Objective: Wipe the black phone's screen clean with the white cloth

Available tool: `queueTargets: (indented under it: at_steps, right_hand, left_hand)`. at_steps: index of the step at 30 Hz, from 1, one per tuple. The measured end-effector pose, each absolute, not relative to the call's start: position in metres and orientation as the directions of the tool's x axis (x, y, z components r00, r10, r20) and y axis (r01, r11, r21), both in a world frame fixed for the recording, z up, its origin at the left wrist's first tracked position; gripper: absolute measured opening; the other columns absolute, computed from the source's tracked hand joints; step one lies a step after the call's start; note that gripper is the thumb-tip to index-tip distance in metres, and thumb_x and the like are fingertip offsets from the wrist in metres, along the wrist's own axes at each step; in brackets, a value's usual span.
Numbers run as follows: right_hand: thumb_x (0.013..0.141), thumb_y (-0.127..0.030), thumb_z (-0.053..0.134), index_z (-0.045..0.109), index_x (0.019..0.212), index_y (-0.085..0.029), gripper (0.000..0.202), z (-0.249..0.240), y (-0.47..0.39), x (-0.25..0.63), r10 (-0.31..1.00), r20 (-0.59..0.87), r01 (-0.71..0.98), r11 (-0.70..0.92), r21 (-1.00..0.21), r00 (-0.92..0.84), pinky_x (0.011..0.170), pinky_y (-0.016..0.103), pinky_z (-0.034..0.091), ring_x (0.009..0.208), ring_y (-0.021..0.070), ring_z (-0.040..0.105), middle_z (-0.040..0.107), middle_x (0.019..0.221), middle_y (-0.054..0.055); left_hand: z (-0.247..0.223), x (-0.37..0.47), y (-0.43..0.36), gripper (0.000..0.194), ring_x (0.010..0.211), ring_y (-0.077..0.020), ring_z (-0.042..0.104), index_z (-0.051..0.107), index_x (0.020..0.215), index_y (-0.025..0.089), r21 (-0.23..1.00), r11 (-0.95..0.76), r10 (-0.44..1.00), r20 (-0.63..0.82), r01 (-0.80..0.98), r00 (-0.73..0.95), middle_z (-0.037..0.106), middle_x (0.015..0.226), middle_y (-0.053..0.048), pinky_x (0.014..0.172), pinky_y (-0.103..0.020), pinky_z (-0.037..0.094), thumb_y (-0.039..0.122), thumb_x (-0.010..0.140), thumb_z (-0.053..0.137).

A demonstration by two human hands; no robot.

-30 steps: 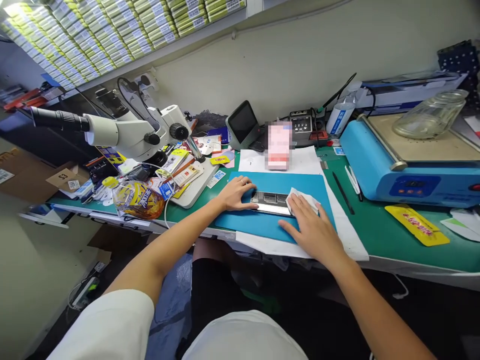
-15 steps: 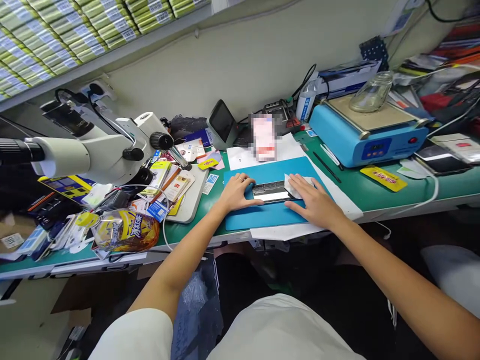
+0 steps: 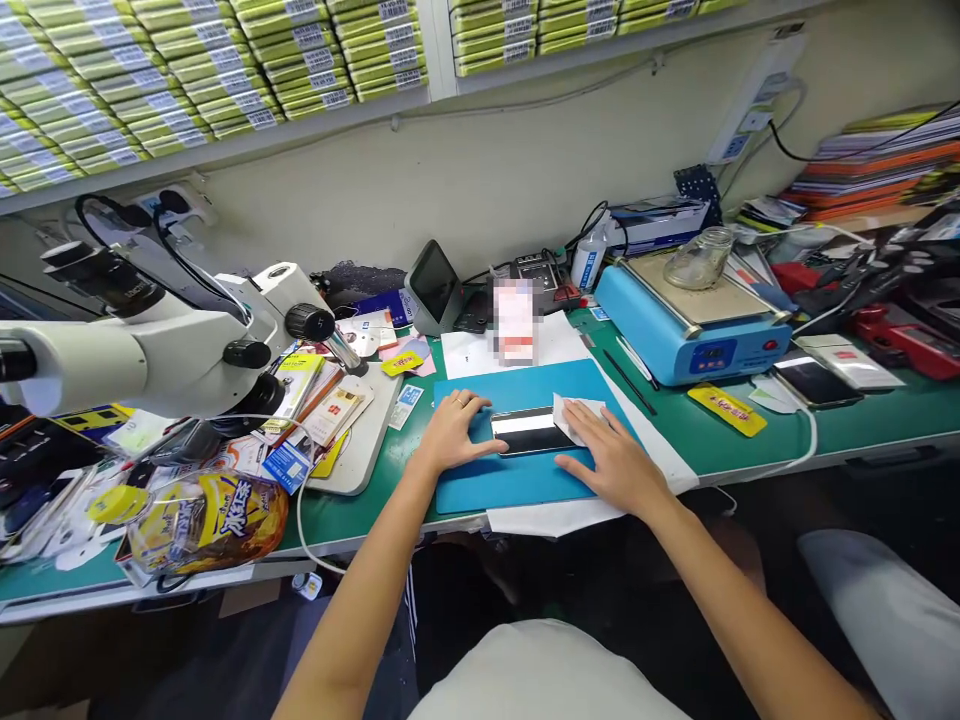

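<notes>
A dark, glossy smartphone (image 3: 525, 437) lies flat on the blue mat (image 3: 480, 488), with a bright band reflected across its glass. My left hand (image 3: 455, 433) steadies its left end, thumb at the near edge and fingers curled at the far side. Over the right end, my right hand (image 3: 611, 455) presses a white wipe (image 3: 564, 409) against the glass; fingers lie over the wipe, thumb apart and low. The phone's right end is hidden under hand and wipe.
A microscope (image 3: 187, 350) and a tea bottle (image 3: 206, 520) stand at left. Behind the mat are a pixelated upright item (image 3: 514, 320) and a small dark screen (image 3: 435, 285). A blue heating plate (image 3: 690, 320) bearing a glass jar (image 3: 699, 258) sits at right.
My view has tilted up and shifted, so the bench appears lower. Reflections on the phone have changed from a grid to a plain band. Both hands keep their places at its ends.
</notes>
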State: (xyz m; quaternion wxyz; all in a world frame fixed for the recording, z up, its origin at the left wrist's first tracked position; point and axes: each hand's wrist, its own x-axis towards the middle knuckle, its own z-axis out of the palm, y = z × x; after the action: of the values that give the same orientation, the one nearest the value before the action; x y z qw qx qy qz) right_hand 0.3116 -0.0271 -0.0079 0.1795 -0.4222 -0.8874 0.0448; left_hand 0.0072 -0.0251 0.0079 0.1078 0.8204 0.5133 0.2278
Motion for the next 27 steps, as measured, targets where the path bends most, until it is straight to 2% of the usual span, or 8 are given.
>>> queueTargets:
  at_steps: [6, 14, 27]
  right_hand:
    - [0.099, -0.056, 0.045, 0.032, 0.160, -0.015, 0.074, -0.0088, -0.0244, 0.3112, 0.778, 0.258, 0.733, 0.627, -0.265, -0.573, 0.118, 0.058, 0.038, 0.146, 0.0330, 0.042, 0.044, 0.158, 0.016]
    - [0.100, -0.057, 0.042, 0.039, 0.156, -0.011, 0.072, -0.0101, -0.0238, 0.3099, 0.790, 0.182, 0.731, 0.611, -0.303, -0.585, 0.122, 0.057, 0.030, 0.150, 0.0313, 0.035, 0.040, 0.161, 0.016]
    - [0.099, -0.063, 0.036, 0.038, 0.157, -0.014, 0.077, -0.0155, -0.0240, 0.3103, 0.786, 0.178, 0.711, 0.614, -0.344, -0.592, 0.122, 0.060, 0.027, 0.152, 0.0326, 0.031, 0.034, 0.164, 0.015]
  left_hand:
    - [0.0064, 0.0051, -0.0220, 0.066, 0.105, -0.0289, 0.058, 0.062, 0.123, 0.023, 0.445, -0.429, 0.903, 0.243, 0.786, 0.355, 0.062, 0.114, -0.008, 0.093, -0.044, 0.048, 0.068, 0.076, 0.075]
    - [0.0036, 0.0075, -0.0196, 0.071, 0.110, -0.0307, 0.056, 0.066, 0.120, 0.023, 0.388, -0.477, 0.879, 0.227, 0.789, 0.419, 0.061, 0.119, -0.009, 0.099, -0.046, 0.045, 0.074, 0.072, 0.074]
    - [0.0017, 0.0111, -0.0244, 0.059, 0.109, -0.0300, 0.057, 0.069, 0.113, 0.023, 0.335, -0.458, 0.885, 0.258, 0.823, 0.387, 0.063, 0.113, -0.009, 0.099, -0.044, 0.045, 0.071, 0.078, 0.071]
